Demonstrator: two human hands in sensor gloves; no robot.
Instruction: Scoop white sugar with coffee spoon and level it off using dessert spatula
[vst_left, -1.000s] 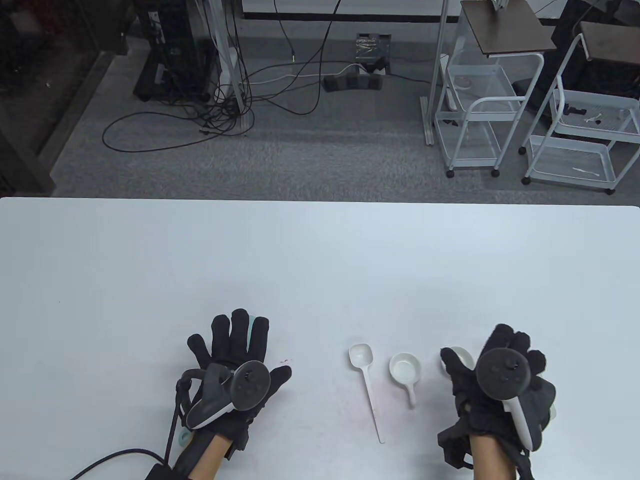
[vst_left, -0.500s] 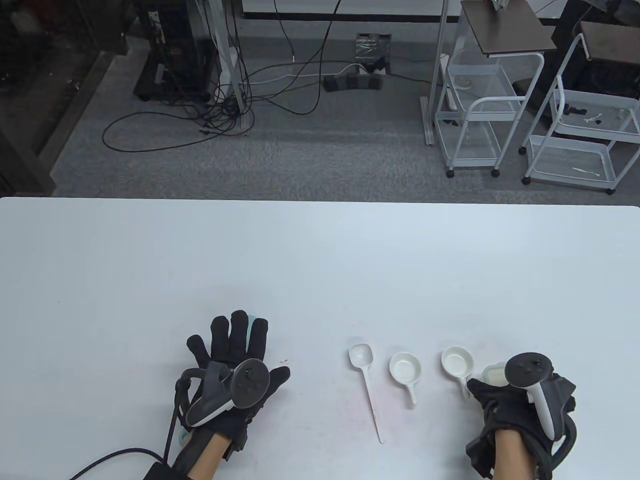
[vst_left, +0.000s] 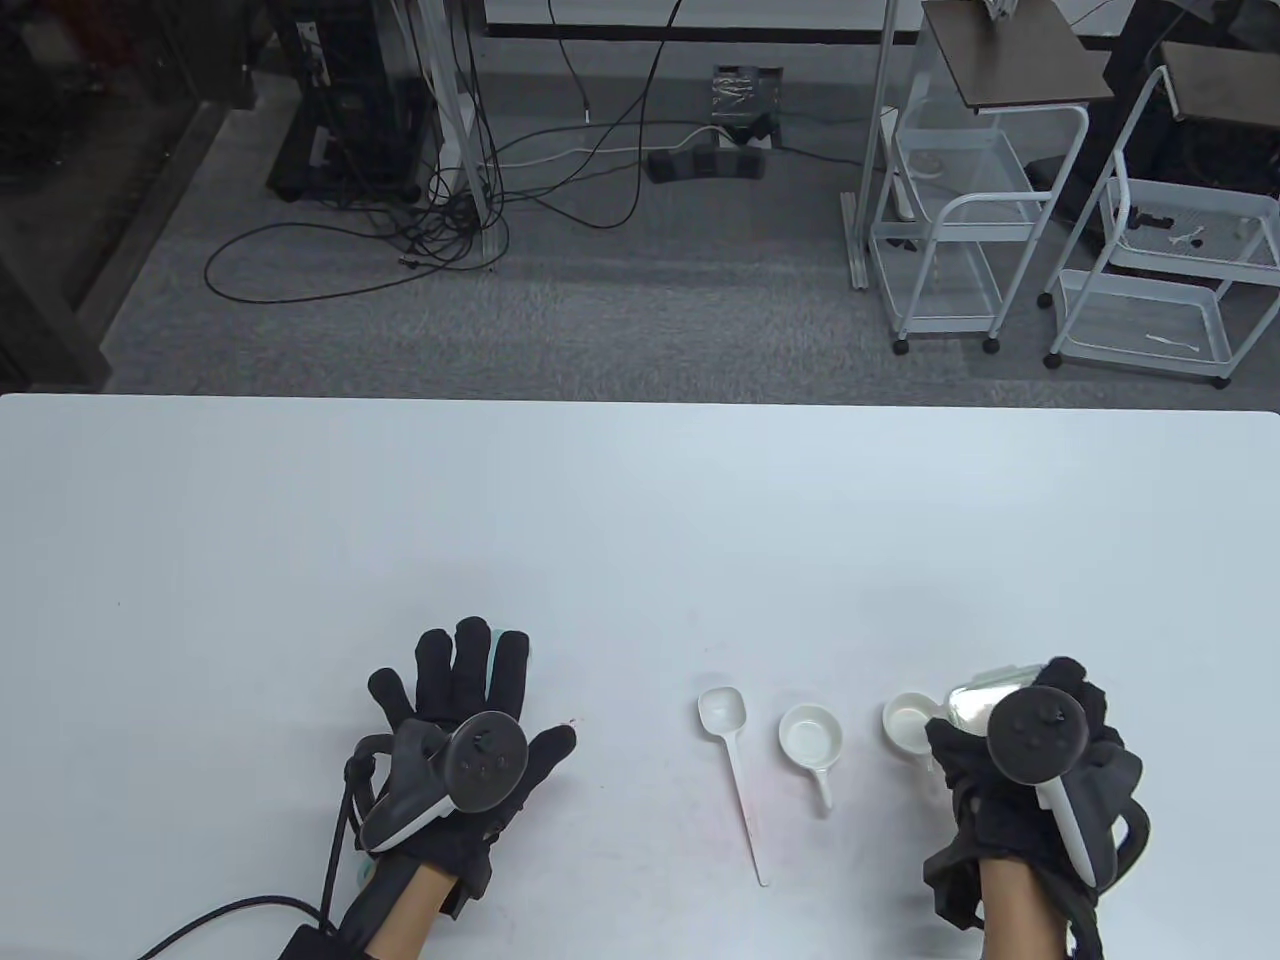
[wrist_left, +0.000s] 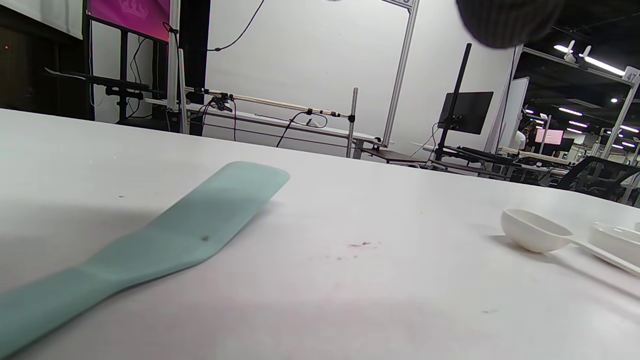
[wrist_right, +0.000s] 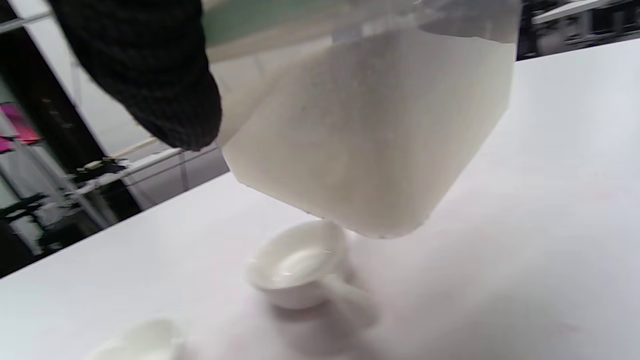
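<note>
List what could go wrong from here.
1. The right hand holds the sugar container lifted and tilted above a small white scoop; if its lid is loose, sugar may spill over the table.
2. Lowering it could knock that scoop.
3. The left hand lies flat over the green spatula; sliding it may push the spatula away.

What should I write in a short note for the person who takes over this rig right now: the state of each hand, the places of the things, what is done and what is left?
Left hand: open, flat over the teal dessert spatula, which lies on the table.
Right hand: grips the sugar container, lifted and tilted above the right small cup.
Long coffee spoon and the middle cup lie untouched between the hands.
Done: container picked up.
Left: scoop the sugar with the spoon, then level it with the spatula.
</note>
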